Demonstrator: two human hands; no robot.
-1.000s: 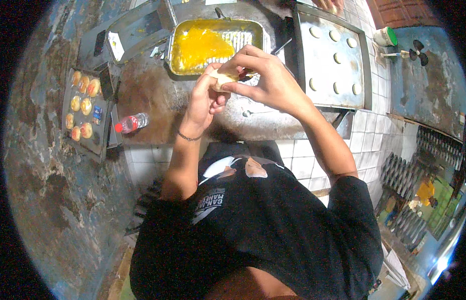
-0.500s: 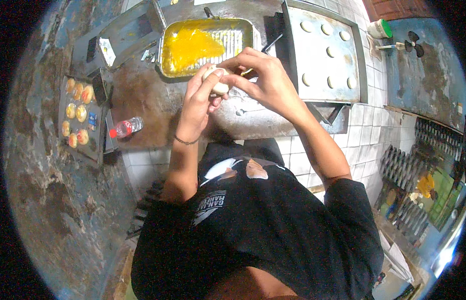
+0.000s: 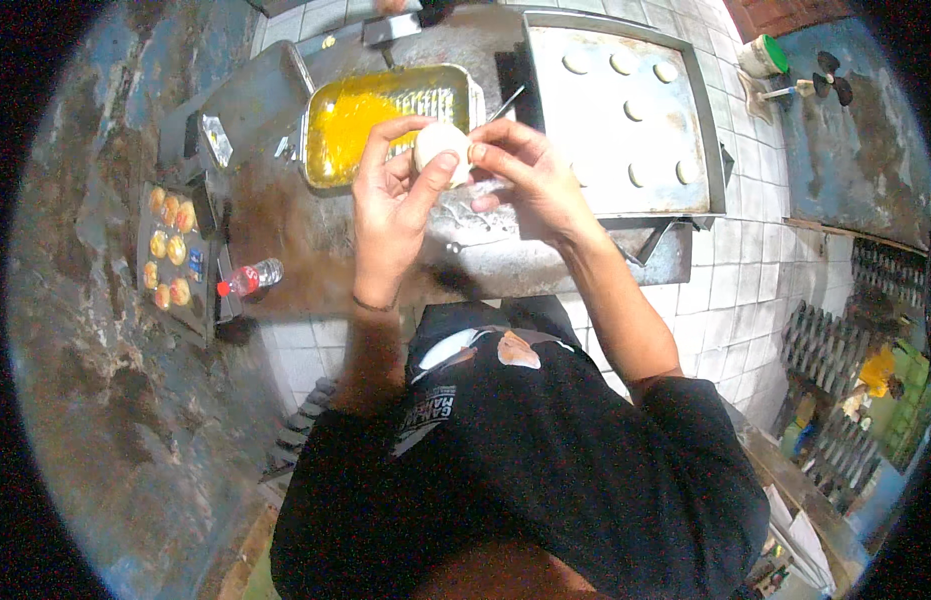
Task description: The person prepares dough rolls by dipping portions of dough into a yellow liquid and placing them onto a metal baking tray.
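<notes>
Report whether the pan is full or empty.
Neither: yellow stuff covers the left of the pan, while ridges show at right. Its depth cannot be told.

The metal pan point(image 3: 435, 103) is shiny. Near it, the dough point(image 3: 440, 143) looks smooth and matt; left, the plastic bottle point(image 3: 251, 280) glossy.

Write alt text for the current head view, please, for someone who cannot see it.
A left hand holds a pale, round dough piece over a worktable, the right hand at its edge. Beyond is a pan smeared with yellow mixture; a large tray of dough rounds lies to the right, and a smaller tray of browned buns to the left.
</notes>
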